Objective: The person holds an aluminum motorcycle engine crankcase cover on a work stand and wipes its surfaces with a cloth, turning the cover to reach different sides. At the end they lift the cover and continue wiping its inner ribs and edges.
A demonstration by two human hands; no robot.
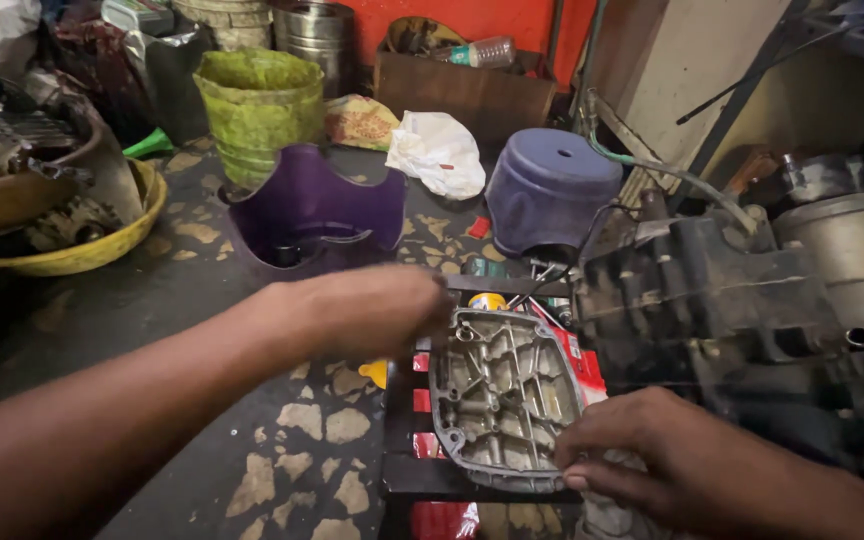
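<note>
Floor: grimy concrete, purple tub [314,210] beyond left hand.
Left hand [377,312]: blurry, loosely closed at cover's [502,398] top edge.
Right hand [667,455]: pinching cover's lower corner, engine [742,300] just beyond.

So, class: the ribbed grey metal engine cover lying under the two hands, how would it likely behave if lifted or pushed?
The engine cover looks like cast metal with ribs, so probably stiff and fairly heavy for its size. It lies flat and wide on the dark slatted stand, so it should slide rather than roll or tip. Its surface looks greasy, so it may feel slippery under the right hand.
</note>
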